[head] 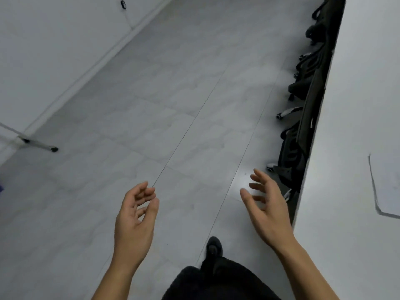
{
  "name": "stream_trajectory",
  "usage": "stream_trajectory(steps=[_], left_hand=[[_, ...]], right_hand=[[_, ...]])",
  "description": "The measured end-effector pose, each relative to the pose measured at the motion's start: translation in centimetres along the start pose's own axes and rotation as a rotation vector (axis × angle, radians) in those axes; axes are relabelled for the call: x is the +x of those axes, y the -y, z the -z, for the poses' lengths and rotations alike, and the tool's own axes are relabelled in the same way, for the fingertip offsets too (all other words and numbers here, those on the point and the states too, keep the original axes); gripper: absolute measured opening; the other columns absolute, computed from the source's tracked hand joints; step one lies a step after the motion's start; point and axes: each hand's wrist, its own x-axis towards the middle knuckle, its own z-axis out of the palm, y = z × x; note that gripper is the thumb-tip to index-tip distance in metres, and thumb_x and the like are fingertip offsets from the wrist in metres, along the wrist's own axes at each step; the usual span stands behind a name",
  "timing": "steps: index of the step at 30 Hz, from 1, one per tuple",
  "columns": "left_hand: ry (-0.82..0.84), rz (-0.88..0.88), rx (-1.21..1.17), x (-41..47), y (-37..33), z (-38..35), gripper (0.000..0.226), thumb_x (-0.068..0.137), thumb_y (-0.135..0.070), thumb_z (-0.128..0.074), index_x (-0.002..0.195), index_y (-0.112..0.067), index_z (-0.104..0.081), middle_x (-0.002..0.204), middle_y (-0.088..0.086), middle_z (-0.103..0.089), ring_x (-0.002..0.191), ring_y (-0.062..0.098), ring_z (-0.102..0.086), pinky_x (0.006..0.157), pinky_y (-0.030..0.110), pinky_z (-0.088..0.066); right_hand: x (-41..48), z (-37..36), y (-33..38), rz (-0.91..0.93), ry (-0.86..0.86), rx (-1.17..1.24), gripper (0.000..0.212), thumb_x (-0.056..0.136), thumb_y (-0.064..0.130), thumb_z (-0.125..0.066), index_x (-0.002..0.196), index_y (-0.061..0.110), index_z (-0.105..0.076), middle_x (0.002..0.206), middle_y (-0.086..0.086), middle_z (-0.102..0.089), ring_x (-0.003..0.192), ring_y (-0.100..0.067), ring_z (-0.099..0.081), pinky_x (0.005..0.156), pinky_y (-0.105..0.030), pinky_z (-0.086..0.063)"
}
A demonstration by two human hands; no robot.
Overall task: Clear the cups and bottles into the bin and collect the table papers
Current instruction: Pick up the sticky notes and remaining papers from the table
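In the head view, the person is looking down at the grey tiled floor (173, 105) beside a long white table (357, 94), with one dark shoe (214, 247) showing below. Both hands are hovering over the floor with nothing in them. The left hand (135, 213) is hanging with its fingers loosely curled towards the thumb. The right hand (267, 204) is spreading its fingers wide and relaxed, close to the table's edge but not touching it.

The only task thing I am seeing is a sheet of paper (387, 187), lying flat on the table at the right border of the picture and partly cut off. I am judging it light, limp and easy to crease. Lying flat, it is offering nothing to grip in the middle, so the near corner or edge is looking like the place to lift it or slide it off.

Black wheeled chairs (303, 131) are sitting tucked under the table. No bin, cup or bottle is showing anywhere here, so I cannot tell what any container is holding. A thin stand leg (39, 145) is resting on the floor by the wall at the left
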Motion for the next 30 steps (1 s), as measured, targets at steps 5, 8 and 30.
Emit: stream_trajectory(steps=[5, 8, 30], left_hand=[[-0.004, 0.013, -0.072, 11.6, -3.1, -0.6, 0.032, 0.094, -0.013, -0.064, 0.117, -0.036, -0.058, 0.115, -0.006, -0.068, 0.11, 0.008, -0.064, 0.095, 0.036, -0.051], [0.058, 0.025, -0.107, 19.0, -3.9, -3.9, 0.031, 0.094, -0.012, -0.064, 0.118, -0.03, -0.059, 0.114, -0.004, -0.068, 0.112, 0.014, -0.063, 0.1, 0.044, -0.05], [0.992, -0.263, 0.089, 54.2, -24.1, -50.1, 0.031, 0.094, -0.011, -0.064, 0.114, -0.035, -0.06, 0.113, -0.005, -0.069, 0.108, 0.009, -0.064, 0.087, 0.025, -0.048]], right_hand=[[8.3, 0.2, 3.8, -0.024, -0.1, 0.004, 0.052, 0.092, 0.032, -0.066, 0.139, 0.038, -0.044, 0.13, 0.018, -0.055, 0.116, 0.006, -0.054, 0.09, -0.02, -0.047], [14.2, -0.1, 3.8, -0.074, -0.189, 0.02, 0.051, 0.092, 0.028, -0.067, 0.138, 0.035, -0.046, 0.129, 0.015, -0.058, 0.116, 0.007, -0.054, 0.088, -0.018, -0.046], [46.0, 9.5, 0.7, -0.477, -1.073, 0.245, 0.051, 0.09, 0.03, -0.068, 0.135, 0.043, -0.048, 0.129, 0.023, -0.055, 0.115, -0.004, -0.059, 0.091, -0.031, -0.052]])
